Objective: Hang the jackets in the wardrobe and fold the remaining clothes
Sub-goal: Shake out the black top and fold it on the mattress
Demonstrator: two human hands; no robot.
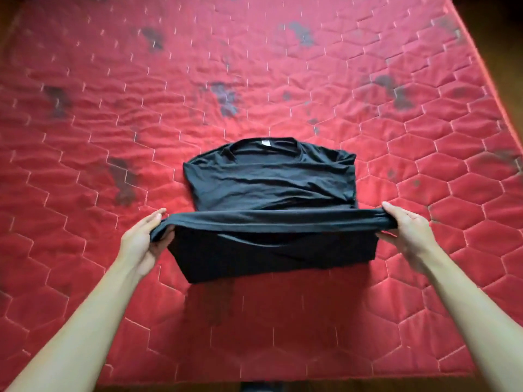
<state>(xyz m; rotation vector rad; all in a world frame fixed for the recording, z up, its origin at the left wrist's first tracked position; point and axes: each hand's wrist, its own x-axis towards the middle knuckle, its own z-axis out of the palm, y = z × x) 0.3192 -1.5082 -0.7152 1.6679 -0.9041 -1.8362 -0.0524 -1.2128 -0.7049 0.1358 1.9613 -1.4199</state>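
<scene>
Fingers [155, 216] on black shirt [268, 182], label [265, 143] unreadable

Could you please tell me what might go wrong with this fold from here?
1. The upper half of the black T-shirt lies wrinkled, so folding over it may trap creases.
2. The left hand and right hand grip only the ends of the lifted edge, so the middle could sag and land crooked.

Matt black cloth shirt [268, 182]; quilted mattress [113, 80]

Both bare arms [85, 321] reach forward, left grip [144, 239] and right grip [407, 224] level and apart, fingers [392, 208] seemingly pinched.
</scene>
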